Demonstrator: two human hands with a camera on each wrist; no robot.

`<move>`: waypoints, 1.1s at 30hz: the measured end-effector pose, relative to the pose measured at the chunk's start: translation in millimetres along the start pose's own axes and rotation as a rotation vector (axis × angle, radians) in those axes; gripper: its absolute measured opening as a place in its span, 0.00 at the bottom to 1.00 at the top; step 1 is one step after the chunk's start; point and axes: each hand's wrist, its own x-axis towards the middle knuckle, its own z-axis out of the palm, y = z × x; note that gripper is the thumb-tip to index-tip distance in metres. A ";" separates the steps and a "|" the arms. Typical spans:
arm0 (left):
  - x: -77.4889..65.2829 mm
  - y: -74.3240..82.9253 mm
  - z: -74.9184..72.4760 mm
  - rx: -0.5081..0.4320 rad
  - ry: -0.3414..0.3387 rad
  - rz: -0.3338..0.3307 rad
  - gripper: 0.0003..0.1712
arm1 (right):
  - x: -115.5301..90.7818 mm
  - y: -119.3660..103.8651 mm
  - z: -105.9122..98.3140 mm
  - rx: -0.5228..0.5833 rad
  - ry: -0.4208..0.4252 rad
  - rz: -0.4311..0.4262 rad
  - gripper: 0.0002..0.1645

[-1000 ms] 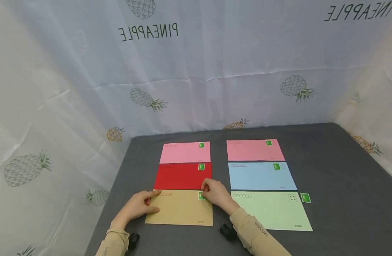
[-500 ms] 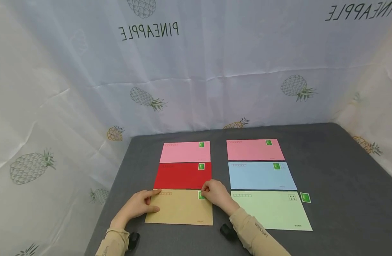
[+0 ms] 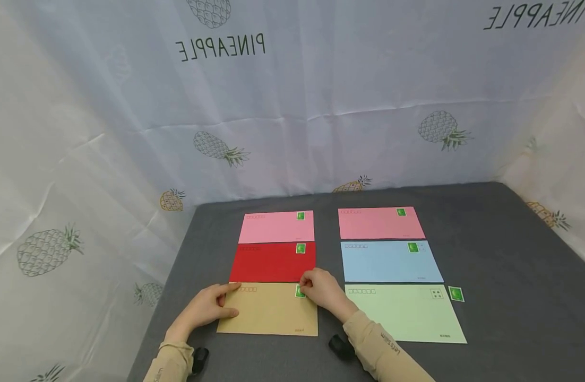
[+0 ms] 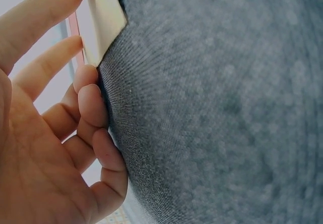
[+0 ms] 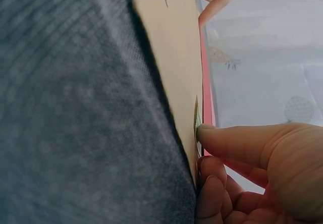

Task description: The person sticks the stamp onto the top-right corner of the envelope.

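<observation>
A tan envelope (image 3: 268, 315) lies at the front left of the dark table. My left hand (image 3: 204, 306) rests its index finger and thumb on the envelope's left end; in the left wrist view its other fingers curl loosely against the tablecloth. At the envelope's upper right corner, my right hand (image 3: 323, 291) pinches a green postage stamp (image 3: 299, 291), partly covered by the fingers. The right wrist view shows the thumb at the edge of the stamp (image 5: 197, 118), which stands slightly raised from the paper.
Beyond lie a red envelope (image 3: 271, 263) and a pink envelope (image 3: 275, 228), each bearing a stamp. The right column has pink (image 3: 378, 225), blue (image 3: 388, 265) and light green (image 3: 402, 313) envelopes. Beside the green one lies a loose stamp (image 3: 456, 294). Patterned cloth (image 3: 297, 95) hangs behind.
</observation>
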 end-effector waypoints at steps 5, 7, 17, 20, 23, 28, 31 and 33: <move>0.0 -1.0 0.4 0.002 0.005 -0.004 0.38 | -0.1 -0.6 -0.7 0.000 -0.003 0.000 0.04; 0.1 -1.6 0.6 0.005 0.006 -0.002 0.38 | 0.1 -0.7 -0.7 -0.002 -0.004 0.003 0.04; 0.7 -1.0 0.2 0.012 0.010 0.000 0.37 | 0.2 0.6 -2.5 0.016 -0.009 -0.005 0.05; 0.6 -0.3 0.0 0.008 0.011 0.004 0.37 | 0.6 1.6 -2.8 0.024 -0.014 -0.007 0.05; 0.5 -0.7 0.2 0.008 0.008 0.004 0.37 | 1.2 3.1 -2.6 0.035 -0.021 -0.007 0.05; 0.5 -0.7 0.0 -0.001 -0.009 0.024 0.34 | 2.4 5.5 -2.8 0.062 -0.034 -0.008 0.05; 0.1 0.4 -0.8 -0.008 -0.021 0.039 0.33 | 2.2 5.8 -3.8 0.084 -0.049 -0.001 0.04; 0.3 2.1 -1.6 -0.011 -0.030 0.037 0.32 | 1.8 5.8 -4.9 0.101 -0.064 0.006 0.04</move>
